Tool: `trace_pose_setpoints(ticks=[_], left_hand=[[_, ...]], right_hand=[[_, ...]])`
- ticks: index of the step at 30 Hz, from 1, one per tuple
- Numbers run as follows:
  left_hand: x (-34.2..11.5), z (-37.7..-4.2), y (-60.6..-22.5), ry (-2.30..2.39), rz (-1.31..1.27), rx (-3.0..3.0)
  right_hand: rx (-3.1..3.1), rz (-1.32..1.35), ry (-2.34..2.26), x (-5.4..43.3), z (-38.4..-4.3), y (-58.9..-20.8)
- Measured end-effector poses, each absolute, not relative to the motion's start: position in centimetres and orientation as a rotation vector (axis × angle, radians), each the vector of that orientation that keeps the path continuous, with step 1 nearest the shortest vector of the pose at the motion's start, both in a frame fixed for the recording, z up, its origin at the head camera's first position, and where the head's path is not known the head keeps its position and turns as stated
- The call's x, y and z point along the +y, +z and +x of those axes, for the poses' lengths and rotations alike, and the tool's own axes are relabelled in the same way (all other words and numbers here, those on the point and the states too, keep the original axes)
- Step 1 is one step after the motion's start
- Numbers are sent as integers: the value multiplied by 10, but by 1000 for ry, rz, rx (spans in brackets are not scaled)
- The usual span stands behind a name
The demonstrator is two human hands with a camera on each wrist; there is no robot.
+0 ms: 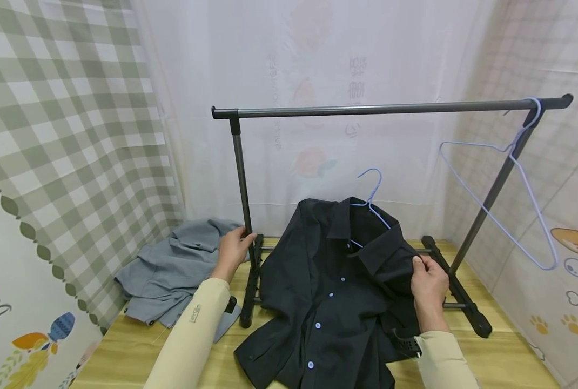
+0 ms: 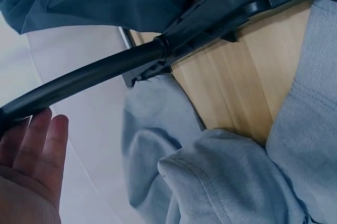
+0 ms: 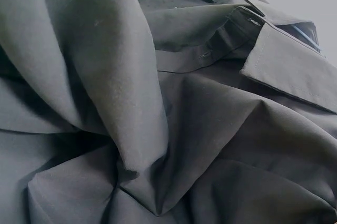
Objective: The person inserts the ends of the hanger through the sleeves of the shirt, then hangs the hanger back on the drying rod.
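Note:
A black button-up shirt (image 1: 318, 302) lies spread over the wooden table, leaning on the base of a clothes rack (image 1: 318, 112). Inside its collar sits a blue wire hanger (image 1: 375, 186), hook pointing up. My right hand (image 1: 430, 281) pinches the shirt at the shoulder on the right, thumb on top. The right wrist view is filled by folds of the shirt (image 3: 210, 129) and its collar; the hand is hidden there. My left hand (image 1: 232, 253) holds the rack's left post (image 2: 89, 79) low down, fingers against the tube and thumb in front of it.
A grey garment (image 1: 177, 270) lies crumpled left of the rack, beside its left foot (image 1: 250, 302). Another blue wire hanger (image 1: 532, 178) hangs at the right end of the bar. The wooden table (image 1: 508, 356) meets curtains at the back and sides.

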State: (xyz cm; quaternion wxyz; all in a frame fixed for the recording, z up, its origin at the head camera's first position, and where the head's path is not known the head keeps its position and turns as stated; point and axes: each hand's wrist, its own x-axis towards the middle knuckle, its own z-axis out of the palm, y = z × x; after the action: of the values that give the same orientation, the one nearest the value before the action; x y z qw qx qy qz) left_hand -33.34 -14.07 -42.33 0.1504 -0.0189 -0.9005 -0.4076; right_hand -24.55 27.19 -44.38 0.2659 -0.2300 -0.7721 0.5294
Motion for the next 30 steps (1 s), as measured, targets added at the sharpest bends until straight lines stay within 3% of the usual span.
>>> trace_pose_setpoints(ticks=[30], left_hand=[[-143, -335, -423, -1122, -23, -2633]], right_hand=[[-1909, -543, 1341, 274, -230, -419]])
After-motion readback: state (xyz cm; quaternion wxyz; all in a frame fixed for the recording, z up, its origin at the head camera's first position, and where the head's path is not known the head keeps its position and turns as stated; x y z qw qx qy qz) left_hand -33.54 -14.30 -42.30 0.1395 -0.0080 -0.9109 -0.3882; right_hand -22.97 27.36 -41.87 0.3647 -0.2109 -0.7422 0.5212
